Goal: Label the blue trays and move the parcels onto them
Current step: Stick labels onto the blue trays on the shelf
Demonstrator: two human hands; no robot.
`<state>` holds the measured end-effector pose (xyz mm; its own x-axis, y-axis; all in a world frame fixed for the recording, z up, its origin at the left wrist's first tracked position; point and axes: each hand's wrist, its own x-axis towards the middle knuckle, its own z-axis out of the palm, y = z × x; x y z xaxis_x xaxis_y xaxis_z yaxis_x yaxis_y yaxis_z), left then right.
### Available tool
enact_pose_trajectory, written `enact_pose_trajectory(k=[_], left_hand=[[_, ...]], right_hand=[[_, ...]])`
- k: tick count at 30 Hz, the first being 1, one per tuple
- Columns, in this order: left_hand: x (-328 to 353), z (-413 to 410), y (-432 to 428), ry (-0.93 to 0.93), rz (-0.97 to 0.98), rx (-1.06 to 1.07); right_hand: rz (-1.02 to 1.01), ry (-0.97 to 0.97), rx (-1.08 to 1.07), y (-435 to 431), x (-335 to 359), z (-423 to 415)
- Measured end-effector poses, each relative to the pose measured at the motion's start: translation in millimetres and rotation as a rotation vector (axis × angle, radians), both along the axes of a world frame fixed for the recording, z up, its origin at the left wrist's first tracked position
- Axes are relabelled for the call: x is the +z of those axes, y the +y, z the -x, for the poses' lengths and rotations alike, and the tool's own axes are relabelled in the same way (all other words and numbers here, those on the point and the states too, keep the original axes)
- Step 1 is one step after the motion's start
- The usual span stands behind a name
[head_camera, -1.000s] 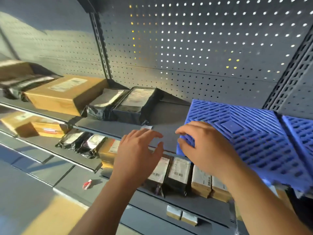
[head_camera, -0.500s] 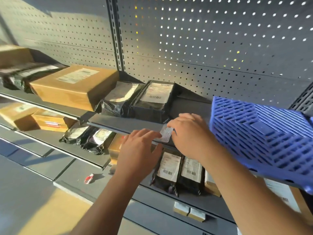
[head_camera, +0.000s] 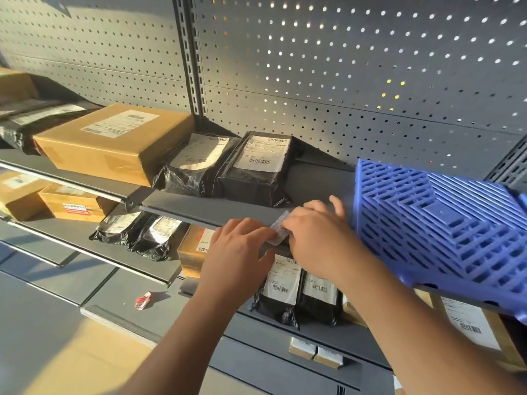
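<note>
My left hand (head_camera: 238, 253) and right hand (head_camera: 316, 238) pinch a small label (head_camera: 279, 228) together at the shelf's (head_camera: 205, 208) front edge, just beside the blue tray (head_camera: 445, 232); black parcels (head_camera: 228, 163) sit behind.

Just two bare forearms coming up from the bottom of the frame, no sleeves, watch or rings anywhere. Left hand (head_camera: 236, 252) and right hand (head_camera: 319, 240) ungloved, short plain nails.
</note>
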<state>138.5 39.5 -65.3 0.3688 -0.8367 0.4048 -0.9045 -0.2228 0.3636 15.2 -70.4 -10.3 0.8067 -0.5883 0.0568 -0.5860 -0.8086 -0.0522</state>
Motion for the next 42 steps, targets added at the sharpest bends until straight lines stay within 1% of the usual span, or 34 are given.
enact_pose_trajectory(k=[10,16,22,25,31,37,42], left_hand=[[6.7,-5.3,2.4,-0.032,0.154,-0.045],[22.2,-3.3,-1.3,-0.018,0.250,-0.101],[40.2,20.2,-16.8,0.016,0.360,-0.184],[45.4,37.6,-28.0,0.026,0.365,-0.232],[49.2,85.8,-57.6,0.020,0.375,-0.332],[51.4,140.9,-82.6,0.025,0.354,-0.382],[48.7,171.1,-94.0,0.041,0.325,-0.451]], right_hand=[[0.055,-0.070,0.008,10.2,-0.3,13.7],[0.169,-0.254,-0.029,5.7,0.7,26.6],[0.272,-0.407,-0.073,0.6,16.6,62.1],[0.291,-0.459,-0.094,-4.4,23.1,90.3],[0.281,-0.508,-0.220,-19.8,24.8,154.5],[0.253,-0.507,-0.313,-28.4,22.8,219.4],[0.271,-0.534,-0.330,-31.6,17.2,259.2]])
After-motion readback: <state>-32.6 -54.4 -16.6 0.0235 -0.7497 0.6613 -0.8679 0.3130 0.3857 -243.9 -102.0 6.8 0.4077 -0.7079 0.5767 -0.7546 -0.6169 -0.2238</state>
